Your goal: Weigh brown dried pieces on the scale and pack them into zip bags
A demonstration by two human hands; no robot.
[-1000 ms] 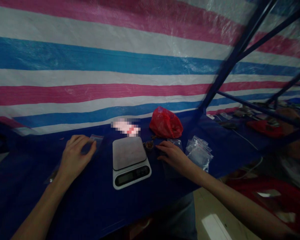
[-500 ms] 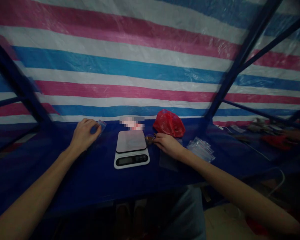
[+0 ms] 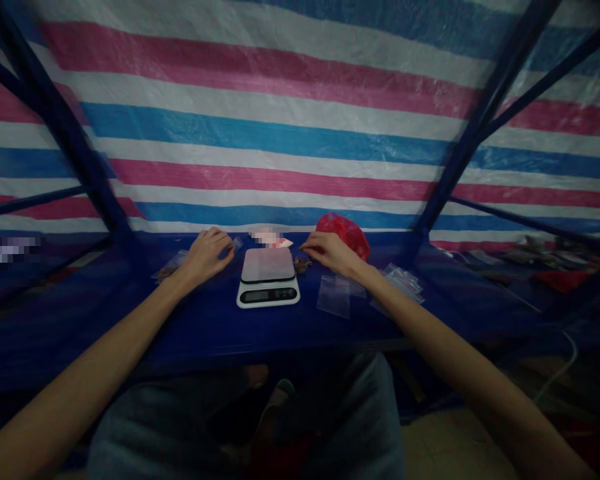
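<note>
On the blue bench (image 3: pixel 205 337), a white rectangular scale (image 3: pixel 269 277) is set, its long display laid crosswise on the wearer's side. Beyond its left edge, a small clear plastic bag (image 3: pixel 238 243), visible end pointed away rightward, is pinched by the left hand's (image 3: pixel 208 254) fingers; the right hand's (image 3: pixel 330 251) grasp cannot be told.

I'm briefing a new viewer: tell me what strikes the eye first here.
The striped sheet, pink, white and blue, fills the background. On the blue table, a white scale sits between left hand and right hand; a red bag shows behind the right hand.
</note>
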